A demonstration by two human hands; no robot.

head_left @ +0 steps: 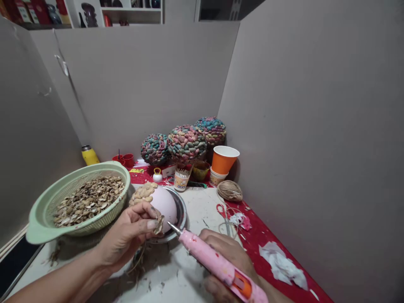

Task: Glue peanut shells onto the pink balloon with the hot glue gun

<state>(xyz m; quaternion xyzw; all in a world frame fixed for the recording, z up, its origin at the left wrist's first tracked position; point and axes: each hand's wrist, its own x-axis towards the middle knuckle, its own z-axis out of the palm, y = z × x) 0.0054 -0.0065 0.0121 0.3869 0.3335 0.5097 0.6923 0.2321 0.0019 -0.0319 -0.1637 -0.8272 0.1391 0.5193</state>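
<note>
Between the thumb and fingers of my left hand (132, 229) is a brown nut shell (159, 225). My right hand (225, 252) is wrapped round a pink glue gun (210, 259), its metal nozzle pointing at the shell with a small gap between them. Just behind the shell, a pale pink ball (166, 206) rests in a metal bowl (184, 210). Tan shells (143, 192) cover the ball's upper left; its right side is bare. My left hand hides part of the ball and bowl.
A green colander (121, 172) full of shells stands at the left. Behind are several colourful shell-covered balls (187, 143), an orange cup (224, 160) and a paper cup of sticks (181, 181). Twine (229, 190), red scissors (222, 210) and crumpled tissue (282, 263) lie at the right.
</note>
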